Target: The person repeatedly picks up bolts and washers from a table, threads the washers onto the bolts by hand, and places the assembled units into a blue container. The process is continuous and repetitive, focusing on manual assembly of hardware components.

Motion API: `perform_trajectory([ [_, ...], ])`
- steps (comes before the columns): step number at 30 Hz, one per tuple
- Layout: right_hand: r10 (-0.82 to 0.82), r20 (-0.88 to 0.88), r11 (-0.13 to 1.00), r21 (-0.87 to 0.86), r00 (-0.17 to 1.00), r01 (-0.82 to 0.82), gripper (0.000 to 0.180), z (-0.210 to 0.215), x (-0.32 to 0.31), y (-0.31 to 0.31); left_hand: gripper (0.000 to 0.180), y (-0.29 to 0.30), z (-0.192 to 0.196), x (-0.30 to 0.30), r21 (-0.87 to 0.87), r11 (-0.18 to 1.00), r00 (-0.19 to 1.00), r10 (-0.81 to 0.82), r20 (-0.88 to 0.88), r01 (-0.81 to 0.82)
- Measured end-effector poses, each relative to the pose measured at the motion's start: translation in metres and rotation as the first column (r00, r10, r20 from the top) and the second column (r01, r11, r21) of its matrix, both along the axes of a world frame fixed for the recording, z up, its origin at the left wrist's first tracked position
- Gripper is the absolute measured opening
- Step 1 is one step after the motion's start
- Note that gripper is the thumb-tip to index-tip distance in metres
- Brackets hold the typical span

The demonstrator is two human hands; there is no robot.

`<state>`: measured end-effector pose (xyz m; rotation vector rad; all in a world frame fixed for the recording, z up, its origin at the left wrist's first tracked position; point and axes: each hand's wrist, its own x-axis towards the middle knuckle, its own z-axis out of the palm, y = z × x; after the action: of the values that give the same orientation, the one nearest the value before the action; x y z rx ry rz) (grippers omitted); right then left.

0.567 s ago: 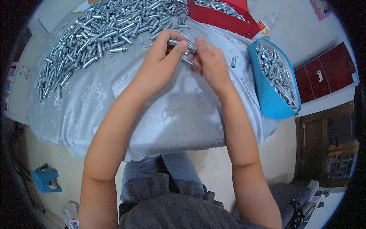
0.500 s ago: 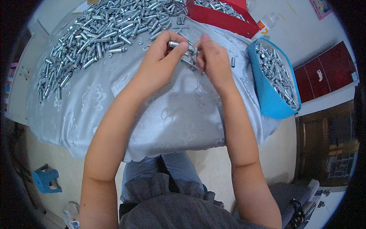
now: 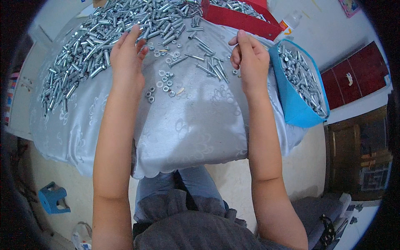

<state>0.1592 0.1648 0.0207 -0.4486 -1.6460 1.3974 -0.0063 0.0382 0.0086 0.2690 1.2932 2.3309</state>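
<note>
My left hand (image 3: 128, 58) is over the right edge of a big pile of silver bolts (image 3: 100, 46), its fingers stretched forward and apart, with nothing visible in them. Further right, my right hand (image 3: 252, 60) is raised above the cloth with its fingers curled in and thumb against them; whatever it may hold is hidden. Between the hands lies a loose group of bolts (image 3: 214, 66). Closer to me and nearer the left hand are scattered hex nuts (image 3: 166, 82) and flat washers (image 3: 157, 53).
A blue fabric bin (image 3: 291, 100) full of bolts stands at the right table edge. Behind it are a red box (image 3: 237, 21) with more bolts and a white bottle (image 3: 291, 21). The grey patterned tablecloth (image 3: 196, 137) hangs over the near edge. A blue stool (image 3: 53, 198) is on the floor.
My hands have parted from working together on bolts at the middle. The left has moved left to the pile, the right slightly right. The nuts and loose bolts between them now show.
</note>
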Motion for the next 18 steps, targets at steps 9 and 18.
perform_trajectory([
  [9,-0.138,0.239,0.979,0.181,0.961,0.095,0.029,-0.011,0.000,0.011,0.016,0.000,-0.013,-0.002,0.029,0.995,0.968,-0.104,0.228,0.101],
  [18,-0.260,0.641,0.786,0.575,0.723,-0.227,0.023,-0.027,0.004,0.004,0.009,-0.009,-0.011,-0.031,0.050,0.978,0.966,0.193,0.173,-0.204],
])
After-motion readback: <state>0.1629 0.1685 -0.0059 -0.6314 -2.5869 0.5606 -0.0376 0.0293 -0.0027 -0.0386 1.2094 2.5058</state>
